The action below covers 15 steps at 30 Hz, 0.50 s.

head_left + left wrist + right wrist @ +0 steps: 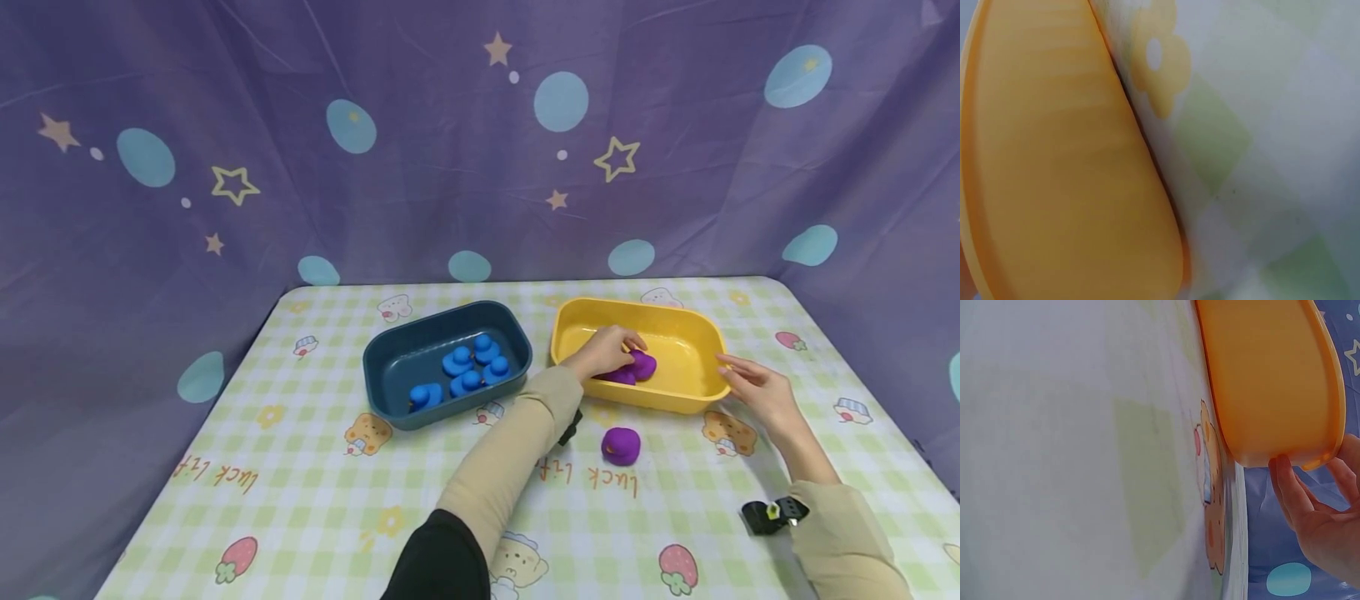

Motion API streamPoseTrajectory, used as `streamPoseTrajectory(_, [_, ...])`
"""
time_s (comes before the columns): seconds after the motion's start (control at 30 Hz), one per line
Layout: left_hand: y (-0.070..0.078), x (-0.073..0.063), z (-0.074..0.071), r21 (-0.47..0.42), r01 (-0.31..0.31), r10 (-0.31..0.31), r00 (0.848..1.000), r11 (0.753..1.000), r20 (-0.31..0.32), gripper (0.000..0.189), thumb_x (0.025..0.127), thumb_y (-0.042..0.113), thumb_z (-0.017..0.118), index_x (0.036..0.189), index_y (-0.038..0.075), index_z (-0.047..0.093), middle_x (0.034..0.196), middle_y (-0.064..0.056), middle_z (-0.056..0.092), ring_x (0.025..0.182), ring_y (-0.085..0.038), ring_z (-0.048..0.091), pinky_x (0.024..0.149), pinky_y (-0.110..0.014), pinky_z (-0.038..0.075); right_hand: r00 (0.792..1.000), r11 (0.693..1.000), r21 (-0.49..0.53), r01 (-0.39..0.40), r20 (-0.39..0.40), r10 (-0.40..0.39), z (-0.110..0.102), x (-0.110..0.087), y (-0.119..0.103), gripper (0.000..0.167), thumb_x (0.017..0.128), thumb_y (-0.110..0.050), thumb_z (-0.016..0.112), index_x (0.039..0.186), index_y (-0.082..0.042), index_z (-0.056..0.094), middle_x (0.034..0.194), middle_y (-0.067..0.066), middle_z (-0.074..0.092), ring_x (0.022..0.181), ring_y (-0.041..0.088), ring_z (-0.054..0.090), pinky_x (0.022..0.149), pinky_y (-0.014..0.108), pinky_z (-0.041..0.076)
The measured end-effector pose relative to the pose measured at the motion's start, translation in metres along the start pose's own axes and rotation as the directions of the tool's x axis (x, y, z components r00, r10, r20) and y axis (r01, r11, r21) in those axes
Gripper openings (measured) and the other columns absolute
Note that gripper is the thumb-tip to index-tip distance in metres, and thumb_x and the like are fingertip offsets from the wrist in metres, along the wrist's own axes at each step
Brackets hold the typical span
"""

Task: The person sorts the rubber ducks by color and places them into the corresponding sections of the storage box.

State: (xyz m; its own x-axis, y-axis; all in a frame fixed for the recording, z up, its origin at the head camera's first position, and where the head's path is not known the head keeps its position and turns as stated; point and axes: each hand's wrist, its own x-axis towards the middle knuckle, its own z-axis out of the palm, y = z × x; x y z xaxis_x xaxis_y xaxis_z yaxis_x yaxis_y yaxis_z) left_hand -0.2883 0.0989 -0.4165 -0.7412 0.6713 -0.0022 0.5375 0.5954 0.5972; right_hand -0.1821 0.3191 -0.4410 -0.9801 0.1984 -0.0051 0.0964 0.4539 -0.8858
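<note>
My left hand (609, 350) reaches into the yellow tub (675, 400), its fingers curled over a purple rubber duck (642, 365). Another purple shape (619, 377) shows partly beneath that hand. In the left wrist view only the tub's outer wall (1072, 162) and the tablecloth appear; the hand is hidden. At the tub's right end, my right hand (763, 393) touches the rim with nearly straight fingers. The right wrist view shows those fingers (1294, 490) against the outside of the end wall. One more purple duck (621, 447) sits on the cloth in front of the tub.
A dark teal tub (390, 387) stands left of the yellow one, with several blue ducks (468, 382) inside. The table wears a green-and-white checked cloth (315, 500) printed with cartoons. Behind it hangs a purple curtain (420, 208) with stars.
</note>
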Motion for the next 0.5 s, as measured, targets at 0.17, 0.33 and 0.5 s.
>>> streamPoseTrajectory(0.17, [0.001, -0.004, -0.003, -0.02, 0.004, -0.004, 1.0, 1.0, -0.015, 0.023, 0.083, 0.005, 0.059, 0.105, 0.009, 0.064, 0.102, -0.003, 0.064, 0.093, -0.009, 0.056, 0.075, -0.009, 0.039, 1.0, 1.0, -0.001, 0.007, 0.001, -0.007, 0.0, 0.001, 0.001, 0.054, 0.087, -0.036, 0.053, 0.127, -0.001, 0.047, 0.099, -0.008, 0.051, 0.077, -0.014, 0.047, 0.065, 0.011, 0.047])
streamPoseTrajectory(0.33, [0.005, -0.009, -0.008, -0.027, -0.024, 0.023, 0.999, 0.999, -0.026, 0.023, 0.083, 0.007, 0.059, 0.106, 0.009, 0.064, 0.1, 0.0, 0.064, 0.091, -0.007, 0.056, 0.073, -0.009, 0.038, 1.0, 1.0, 0.012, 0.017, 0.007, -0.017, 0.0, 0.001, 0.003, 0.053, 0.087, -0.036, 0.053, 0.127, -0.001, 0.047, 0.089, -0.024, 0.047, 0.077, -0.015, 0.047, 0.066, 0.011, 0.047])
streamPoseTrajectory(0.5, [0.012, -0.017, -0.015, -0.036, -0.069, 0.068, 0.997, 0.997, -0.034, 0.023, 0.084, 0.009, 0.059, 0.106, 0.009, 0.064, 0.101, -0.002, 0.064, 0.087, -0.007, 0.056, 0.071, -0.008, 0.038, 1.0, 0.999, 0.028, 0.02, 0.004, -0.02, 0.0, 0.001, 0.004, 0.054, 0.086, -0.037, 0.054, 0.126, -0.002, 0.048, 0.087, -0.03, 0.047, 0.078, -0.015, 0.048, 0.064, 0.009, 0.046])
